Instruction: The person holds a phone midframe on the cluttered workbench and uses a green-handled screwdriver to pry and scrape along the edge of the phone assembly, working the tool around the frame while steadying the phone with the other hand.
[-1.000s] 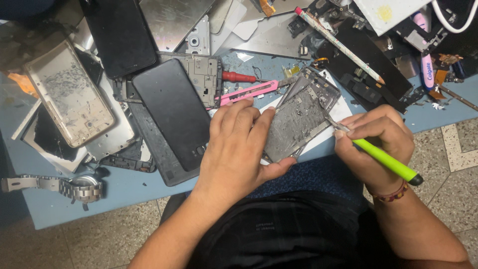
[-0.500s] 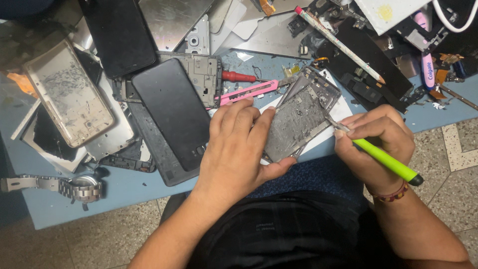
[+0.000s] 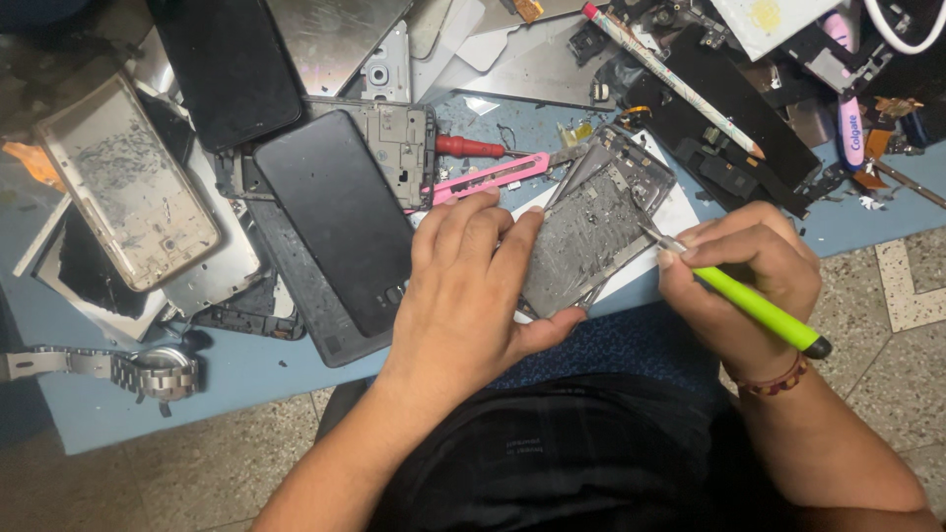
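A grey phone frame (image 3: 596, 232), its inside scratched and dusty, lies tilted at the near edge of the blue worktop (image 3: 246, 369), partly on a white sheet (image 3: 675, 212). The left hand (image 3: 473, 286) lies flat over the frame's left side, fingers spread on top and thumb hooked under its near corner, pinning it. The right hand (image 3: 739, 276) is closed around a green-handled tool (image 3: 754, 307), whose metal tip touches the frame's right edge. Just left of the left hand lies a black phone (image 3: 335, 217). Beyond the frame lie a pink cutter (image 3: 493, 177) and a red-handled screwdriver (image 3: 471, 148). Far right, a pencil (image 3: 670, 79) rests across dark parts. At the near left edge lies a metal watch (image 3: 148, 369).
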Demonstrator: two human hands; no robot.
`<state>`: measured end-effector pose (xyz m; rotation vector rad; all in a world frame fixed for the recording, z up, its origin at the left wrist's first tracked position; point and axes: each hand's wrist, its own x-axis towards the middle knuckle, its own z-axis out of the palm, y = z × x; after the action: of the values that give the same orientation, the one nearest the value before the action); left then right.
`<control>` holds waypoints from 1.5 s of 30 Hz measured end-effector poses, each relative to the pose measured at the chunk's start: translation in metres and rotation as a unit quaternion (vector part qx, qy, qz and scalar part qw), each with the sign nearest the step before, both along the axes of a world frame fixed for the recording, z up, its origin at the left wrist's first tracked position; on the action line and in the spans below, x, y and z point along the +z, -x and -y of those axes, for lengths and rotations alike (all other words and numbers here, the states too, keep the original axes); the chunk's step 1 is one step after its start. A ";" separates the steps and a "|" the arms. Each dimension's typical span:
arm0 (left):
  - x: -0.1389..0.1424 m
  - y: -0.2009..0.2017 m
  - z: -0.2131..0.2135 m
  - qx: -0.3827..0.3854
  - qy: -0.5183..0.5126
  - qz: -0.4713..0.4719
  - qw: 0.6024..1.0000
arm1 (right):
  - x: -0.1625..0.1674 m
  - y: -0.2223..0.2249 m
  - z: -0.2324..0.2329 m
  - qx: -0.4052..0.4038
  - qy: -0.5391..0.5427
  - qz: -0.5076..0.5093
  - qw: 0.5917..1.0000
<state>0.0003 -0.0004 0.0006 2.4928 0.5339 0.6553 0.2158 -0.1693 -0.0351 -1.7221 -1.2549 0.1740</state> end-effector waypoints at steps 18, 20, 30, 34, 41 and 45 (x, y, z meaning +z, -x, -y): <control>0.001 0.000 -0.001 0.001 0.000 0.002 1.000 | 0.000 0.001 -0.001 0.033 -0.004 0.007 0.999; 0.001 0.000 -0.001 0.002 -0.002 0.002 1.000 | 0.000 0.000 -0.001 0.022 -0.001 0.019 1.000; 0.000 0.000 -0.001 -0.001 -0.005 0.003 1.000 | 0.000 0.002 -0.001 0.005 0.002 0.031 1.000; 0.000 0.000 -0.001 -0.002 -0.005 0.004 1.000 | 0.001 0.002 -0.002 0.010 0.000 0.030 1.000; -0.001 0.000 0.000 -0.001 -0.002 0.004 1.000 | 0.005 0.002 -0.004 0.022 0.011 0.029 0.999; -0.002 0.000 0.000 -0.002 -0.004 0.003 1.000 | 0.005 0.003 -0.006 0.044 0.001 0.009 0.999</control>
<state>0.0004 -0.0001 -0.0009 2.4990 0.5257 0.6640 0.2132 -0.1633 -0.0298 -1.6734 -1.3449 0.2125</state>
